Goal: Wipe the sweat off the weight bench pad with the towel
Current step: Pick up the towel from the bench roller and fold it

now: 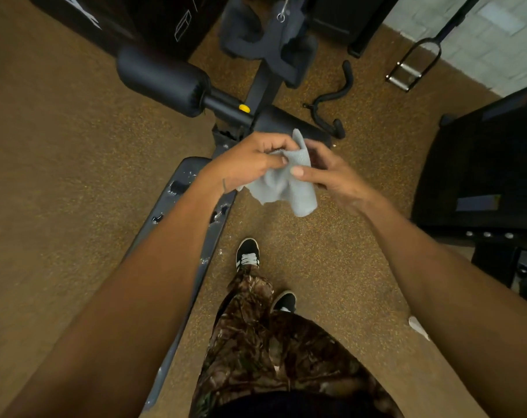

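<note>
While off bench pad (174, 206), towel (286, 191) in left hand (247, 161), right hand (331, 173)

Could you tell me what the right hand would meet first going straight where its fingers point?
Beyond the towel it pinches, the right hand would probably meet the left hand first.

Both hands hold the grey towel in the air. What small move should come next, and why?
Probably lower the grey towel, pinched by the left hand and right hand, onto the bench pad: shiny wet drops sit on the pad, and the towel is not yet on it.
</note>
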